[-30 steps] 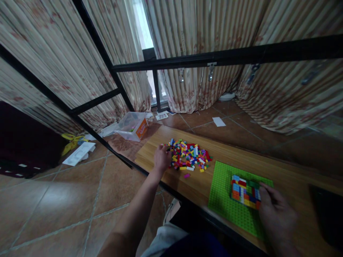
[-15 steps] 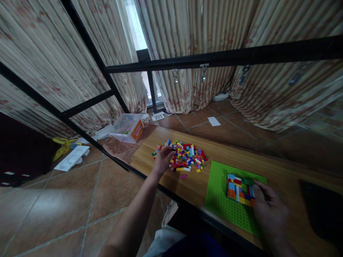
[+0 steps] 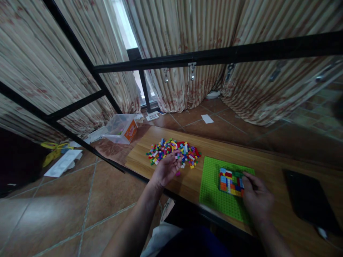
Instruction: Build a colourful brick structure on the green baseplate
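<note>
My left hand (image 3: pixel 166 169) is turned palm up at the near side of a loose pile of small toy bricks (image 3: pixel 191 157). Its fingers are curled, and a small pale toy brick (image 3: pixel 178 155) shows at the fingertips; its exact shape is too small to tell. A flat multicoloured block of joined toy bricks (image 3: pixel 229 182) is over the green studded baseplate (image 3: pixel 211 194). My right hand (image 3: pixel 257 196) grips this block by its right side, the thumb and fingers hiding that edge. One magenta brick (image 3: pixel 178 174) lies apart near the left wrist.
The bricks and baseplate rest on a long wooden table (image 3: pixel 143 144). A dark flat device (image 3: pixel 308 196) with a white plug lies at the right. Beyond the left end stands a clear plastic bin (image 3: pixel 115 134). A black metal rail (image 3: pixel 166 63) crosses above the table's far side.
My left hand has drawn back from the pile and turned palm up, fingers curled. My right hand stays on the joined block. The whole view has shifted a little to the right.
</note>
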Tool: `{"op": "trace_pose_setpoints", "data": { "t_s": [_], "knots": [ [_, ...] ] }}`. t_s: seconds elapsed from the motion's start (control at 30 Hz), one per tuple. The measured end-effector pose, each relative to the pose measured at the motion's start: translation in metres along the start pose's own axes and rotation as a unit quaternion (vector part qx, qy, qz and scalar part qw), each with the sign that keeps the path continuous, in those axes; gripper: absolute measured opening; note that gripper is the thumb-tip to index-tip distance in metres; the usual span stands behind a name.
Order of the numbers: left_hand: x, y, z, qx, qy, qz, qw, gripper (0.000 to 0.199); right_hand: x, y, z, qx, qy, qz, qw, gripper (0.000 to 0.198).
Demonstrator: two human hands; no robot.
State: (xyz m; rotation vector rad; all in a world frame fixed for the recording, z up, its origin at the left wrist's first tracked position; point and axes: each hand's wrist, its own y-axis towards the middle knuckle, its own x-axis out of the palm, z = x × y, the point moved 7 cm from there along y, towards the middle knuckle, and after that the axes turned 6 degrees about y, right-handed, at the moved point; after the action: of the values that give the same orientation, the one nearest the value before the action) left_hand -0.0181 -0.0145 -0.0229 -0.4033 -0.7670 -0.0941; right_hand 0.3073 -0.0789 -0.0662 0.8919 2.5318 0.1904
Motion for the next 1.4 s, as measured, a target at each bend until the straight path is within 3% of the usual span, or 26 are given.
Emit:
{"op": "trace_pose_setpoints", "data": {
  "t_s": [0.27, 0.47, 0.6, 0.93, 1.03, 1.13, 1.3, 1.4],
  "knots": [
    [0.025, -0.016, -0.009, -0.024, 0.006, -0.091, 0.996, 0.039, 0.0, 0.0, 0.001, -0.005, 0.019, -0.003, 1.0, 0.042],
    [0.036, -0.025, -0.012, -0.027, 0.036, -0.128, 0.991, 0.032, 0.0, 0.001, 0.001, 0.002, 0.033, -0.002, 0.999, 0.042],
    [0.029, -0.024, -0.016, -0.035, 0.067, -0.106, 0.992, 0.024, 0.0, 0.001, -0.002, 0.001, 0.041, -0.002, 0.999, 0.042],
    [-0.004, -0.025, -0.035, -0.045, 0.137, 0.002, 0.99, 0.031, 0.002, 0.001, 0.003, -0.001, 0.064, -0.001, 0.998, 0.039],
    [-0.01, -0.023, -0.04, -0.028, 0.206, 0.017, 0.978, 0.032, 0.002, 0.001, 0.002, -0.001, 0.061, -0.005, 0.998, 0.04],
    [-0.015, -0.014, -0.026, 0.066, 0.371, 0.063, 0.924, 0.021, 0.002, 0.0, 0.002, 0.004, 0.059, -0.006, 0.998, 0.04],
    [-0.003, 0.0, 0.019, 0.248, 0.615, 0.144, 0.734, 0.017, 0.002, 0.001, 0.001, -0.009, 0.042, -0.008, 0.999, 0.041],
    [0.002, 0.011, 0.029, 0.26, 0.664, 0.142, 0.686, 0.019, 0.001, 0.001, 0.001, -0.006, 0.039, -0.007, 0.999, 0.041]
  ]
}}
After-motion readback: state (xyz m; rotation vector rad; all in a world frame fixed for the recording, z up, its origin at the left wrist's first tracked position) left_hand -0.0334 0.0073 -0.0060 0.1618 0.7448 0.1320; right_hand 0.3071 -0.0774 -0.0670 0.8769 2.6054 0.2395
